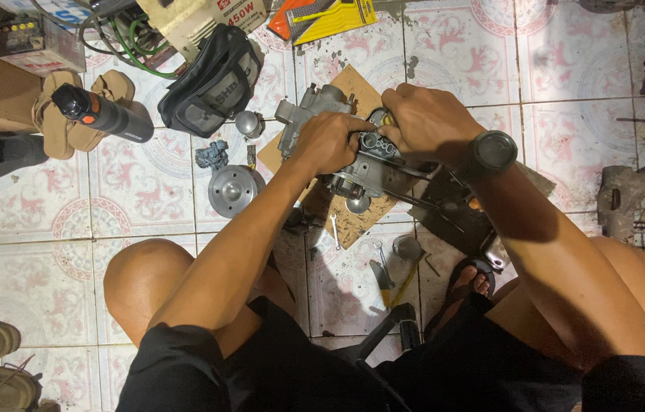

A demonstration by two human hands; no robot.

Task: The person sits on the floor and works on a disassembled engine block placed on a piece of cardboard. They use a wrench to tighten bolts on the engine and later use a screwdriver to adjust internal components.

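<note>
My left hand and right hand are both closed on the grey metal engine part, held just above the wooden board at 12 o'clock from my knees. By my judgement the work is midway: the part lies open, with a round metal disc, a small wrench and pliers loose on the tiled floor. Open room lies at 3 o'clock; a black bag and spray can crowd 10 o'clock.

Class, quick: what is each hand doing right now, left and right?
Left hand: closed, gripping the grey metal engine part.
Right hand: closed on the same part's top; whether it holds anything small cannot be told.
</note>
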